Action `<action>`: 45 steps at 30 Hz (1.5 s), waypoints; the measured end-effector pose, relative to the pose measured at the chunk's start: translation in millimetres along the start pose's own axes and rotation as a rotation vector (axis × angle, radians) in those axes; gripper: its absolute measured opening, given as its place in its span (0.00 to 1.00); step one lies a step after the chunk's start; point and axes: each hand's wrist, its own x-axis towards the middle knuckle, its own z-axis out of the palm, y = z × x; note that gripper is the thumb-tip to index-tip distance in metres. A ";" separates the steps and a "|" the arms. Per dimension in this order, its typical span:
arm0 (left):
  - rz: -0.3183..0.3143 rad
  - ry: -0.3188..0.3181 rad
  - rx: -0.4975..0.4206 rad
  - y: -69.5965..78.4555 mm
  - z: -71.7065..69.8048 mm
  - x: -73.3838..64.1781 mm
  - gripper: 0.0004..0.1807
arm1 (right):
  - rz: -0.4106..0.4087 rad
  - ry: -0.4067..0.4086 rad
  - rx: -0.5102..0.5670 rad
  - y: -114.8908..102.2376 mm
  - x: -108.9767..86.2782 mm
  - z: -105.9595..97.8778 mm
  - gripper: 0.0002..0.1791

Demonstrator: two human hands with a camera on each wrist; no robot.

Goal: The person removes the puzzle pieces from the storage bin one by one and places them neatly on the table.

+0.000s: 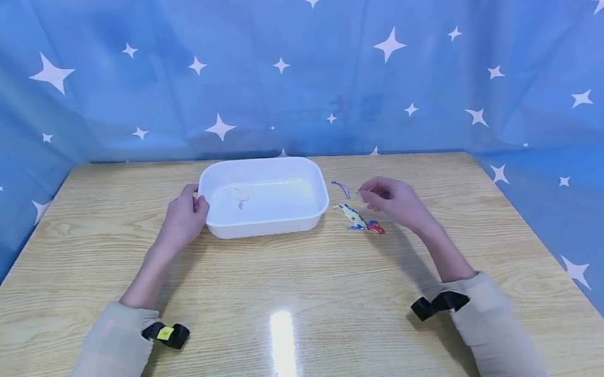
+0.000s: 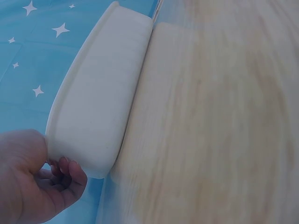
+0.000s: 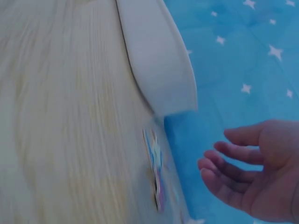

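Observation:
A white rectangular plastic basin (image 1: 269, 226) stands toward the back of the table. My left hand (image 1: 185, 216) grips its left end at the rim, and in the left wrist view the curled fingers (image 2: 70, 179) lie against the outside wall. Inside the basin are thin, pale orange scraps (image 1: 242, 196). To the basin's right lie a narrow purple piece (image 1: 343, 189) and a flat patterned piece (image 1: 352, 215) in cream and blue with a red end (image 1: 375, 228). My right hand (image 1: 395, 201) is just beside them, its thumb and bent fingers apart in the right wrist view (image 3: 247, 170).
The wood-grain table (image 1: 228, 325) runs back to a blue curtain (image 1: 289, 88) with white stars, which also hangs along both sides. A black camera is strapped to each wrist, one at the left sleeve (image 1: 172, 336) and one at the right (image 1: 440, 304).

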 end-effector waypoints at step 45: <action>0.003 0.006 -0.012 1.5 0.1 -1.9 0.26 | -0.238 -0.227 -0.161 -91.9 92.6 131.8 0.19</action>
